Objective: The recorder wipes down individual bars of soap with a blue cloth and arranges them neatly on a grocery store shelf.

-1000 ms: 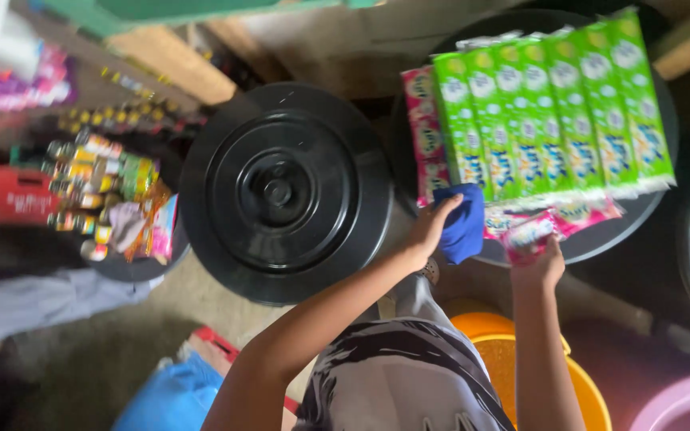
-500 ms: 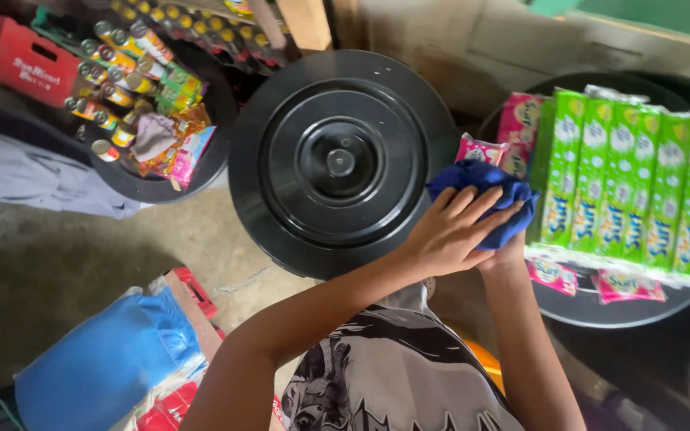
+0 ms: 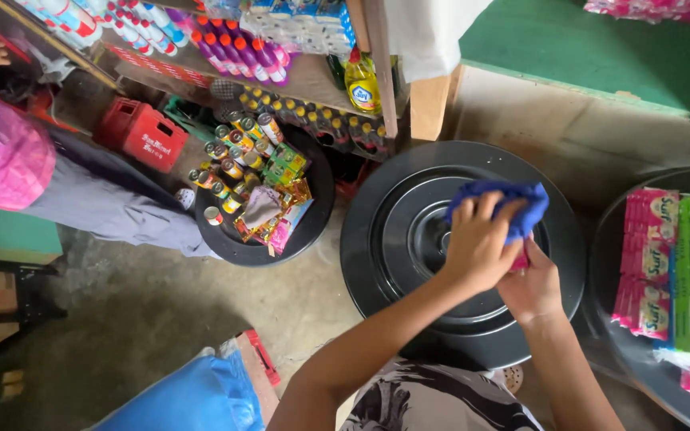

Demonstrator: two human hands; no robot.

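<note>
With the left hand (image 3: 479, 247) fingers closed on the blue cloth (image 3: 513, 203) above the black round lid (image 3: 409, 239) and the right hand (image 3: 533, 287) gripping a small pink item, either may slip loose.

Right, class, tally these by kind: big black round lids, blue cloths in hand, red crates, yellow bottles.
Black round lids: 3
Blue cloth: 1
Red crate: 1
Yellow bottle: 1
Total: 6

Red crate (image 3: 142, 136), tray of cans and snack packets (image 3: 259, 199), yellow bottle (image 3: 361, 84), blue bag (image 3: 181, 397)
</note>
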